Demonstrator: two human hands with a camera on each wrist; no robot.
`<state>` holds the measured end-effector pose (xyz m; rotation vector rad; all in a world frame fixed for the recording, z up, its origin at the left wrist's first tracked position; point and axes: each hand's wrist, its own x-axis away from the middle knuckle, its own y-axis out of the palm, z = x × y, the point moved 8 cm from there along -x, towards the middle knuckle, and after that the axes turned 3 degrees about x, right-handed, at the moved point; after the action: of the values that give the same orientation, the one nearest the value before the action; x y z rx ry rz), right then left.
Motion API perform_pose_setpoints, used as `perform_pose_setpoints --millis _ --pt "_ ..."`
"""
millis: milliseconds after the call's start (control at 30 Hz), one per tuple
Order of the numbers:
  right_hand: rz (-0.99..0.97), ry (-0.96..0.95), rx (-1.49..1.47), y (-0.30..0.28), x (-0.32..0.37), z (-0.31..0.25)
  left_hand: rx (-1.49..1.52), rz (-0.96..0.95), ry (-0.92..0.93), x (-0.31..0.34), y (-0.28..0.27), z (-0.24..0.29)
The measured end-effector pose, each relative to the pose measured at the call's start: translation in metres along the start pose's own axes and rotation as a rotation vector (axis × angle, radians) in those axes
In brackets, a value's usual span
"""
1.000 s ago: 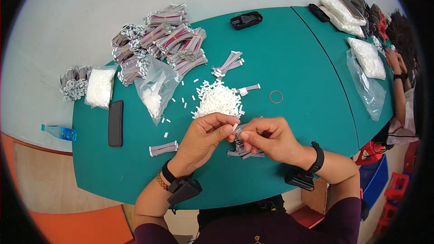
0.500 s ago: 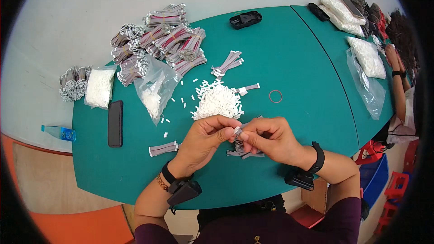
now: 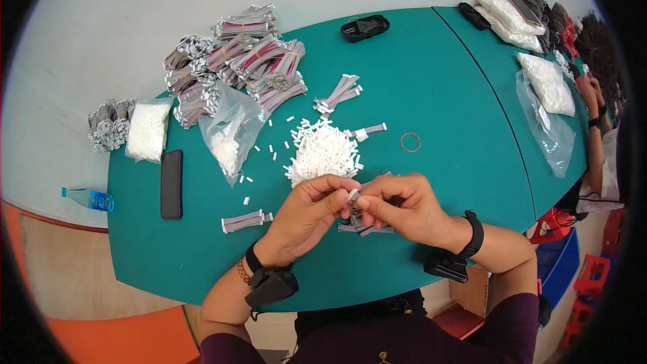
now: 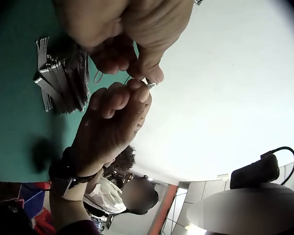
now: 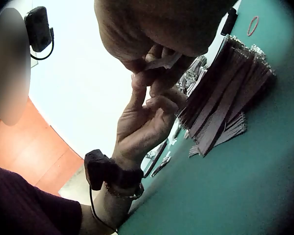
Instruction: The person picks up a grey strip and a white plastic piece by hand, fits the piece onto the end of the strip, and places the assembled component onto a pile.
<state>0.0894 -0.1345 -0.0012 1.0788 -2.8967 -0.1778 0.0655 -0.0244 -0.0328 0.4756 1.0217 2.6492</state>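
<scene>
My left hand [image 3: 306, 212] and right hand [image 3: 410, 212] meet fingertip to fingertip above the near side of the table. Between thumb and finger, my left hand pinches a small white plastic connector piece [image 3: 353, 195]. The right hand grips a short grey ribbon cable [image 5: 165, 62], its end up against the white piece; fingers hide most of it. Below the hands lies a stack of grey ribbon cables [image 5: 225, 98], partly covered in the head view. Just beyond them sits a heap of small white connector pieces [image 3: 323, 152].
Bundled cables [image 3: 256, 61] are heaped at the back left, near a clear bag [image 3: 232, 128] of white pieces. A dark phone-like case [image 3: 172, 184] lies left, a few cables [image 3: 244, 221] nearer. A red rubber band [image 3: 410, 142] is to the right. Another person's arm [image 3: 596, 148] reaches in far right.
A second ago the white piece stood tilted at the left fingertips, beside the cable's end. It has since turned and come together with that end. Both hands otherwise stay nearly in place.
</scene>
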Motion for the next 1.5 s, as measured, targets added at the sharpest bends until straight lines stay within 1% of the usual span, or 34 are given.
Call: perform_pose_setpoints --millis 167,367,467,667,967,1267,1367,1500 --pt "0.008 0.001 -0.001 0.000 0.001 0.000 0.072 0.008 -0.017 0.000 0.001 -0.006" --pt "0.012 0.004 0.018 -0.001 0.001 -0.001 0.060 -0.003 -0.006 0.001 0.001 -0.007" --pt "0.019 0.003 0.008 -0.001 0.001 -0.001 0.101 0.012 -0.017 0.001 0.001 -0.008" --pt "0.017 0.023 -0.010 0.000 0.002 0.000 0.106 0.027 -0.026 0.001 0.001 -0.009" --pt "-0.005 0.060 -0.033 0.001 0.001 0.003 0.068 0.022 0.013 0.001 0.000 -0.007" --pt "-0.008 0.114 -0.023 0.000 0.001 0.002 -0.195 0.049 0.197 0.000 0.003 0.008" --pt "-0.004 0.126 -0.041 0.000 0.002 0.004 -0.254 0.074 0.228 0.001 0.004 0.011" --pt "-0.007 0.138 -0.043 -0.001 0.002 0.007 -0.426 0.054 0.347 0.000 0.007 0.021"
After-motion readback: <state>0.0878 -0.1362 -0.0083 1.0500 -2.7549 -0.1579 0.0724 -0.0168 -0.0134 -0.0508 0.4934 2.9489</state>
